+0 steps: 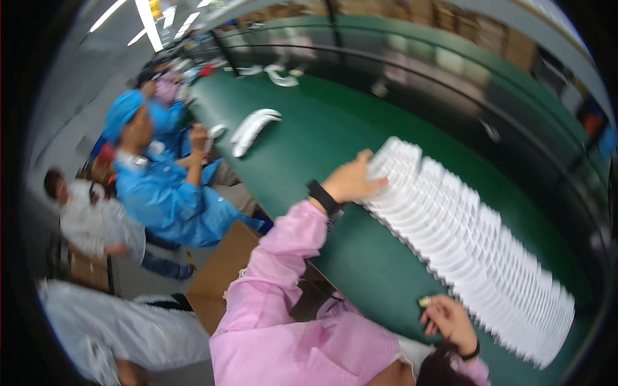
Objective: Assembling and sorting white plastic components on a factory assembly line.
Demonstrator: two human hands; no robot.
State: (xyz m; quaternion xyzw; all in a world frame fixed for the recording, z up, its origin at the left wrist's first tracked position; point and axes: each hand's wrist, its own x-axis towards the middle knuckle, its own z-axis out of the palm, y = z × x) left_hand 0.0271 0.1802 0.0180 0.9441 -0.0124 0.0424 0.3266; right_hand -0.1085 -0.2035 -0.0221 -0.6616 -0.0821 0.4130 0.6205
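A long row of white, curved, ridged pieces (463, 244), packed tightly side by side, slants across the green table. At the row's far left end my left hand (353, 179) grips the outermost white pieces, its thumb on their near side; some fingers are hidden behind them. My right hand (449, 321) hovers over the table beside the near side of the row, apart from it. Its fingers are loosely bent and spaced apart. A small yellowish covering or bit (424, 301) shows at one fingertip, too blurred to name.
More white curved pieces (254, 128) lie farther along the green table (309, 116). A co-worker in a blue gown and cap (158, 180) sits at its left edge. An open cardboard box (219, 270) stands by my left arm. A dark rail (412, 61) runs behind.
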